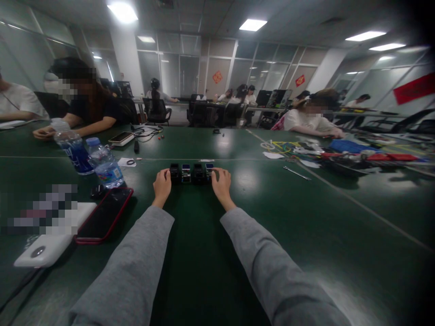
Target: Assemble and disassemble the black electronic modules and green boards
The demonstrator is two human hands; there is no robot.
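On the green table ahead of me stands a short row of several small boxy devices, side by side. A black block (175, 174) is at its left end, and another black block (198, 174) sits farther right. Between them is a module with a small dark-blue screen and pale parts below (186, 173). A similar screen module (209, 168) ends the row on the right. My left hand (162, 184) closes its curled fingers against the left end block. Against the right end module press the fingers of my right hand (221, 184). Fine detail is blurred.
To the left are a red-edged phone (106, 215), a white power bank (50, 249) with a cable, and two water bottles (108, 170). A wrench (297, 173) lies to the right, before a pile of cables and tools (353, 156). People sit around the table.
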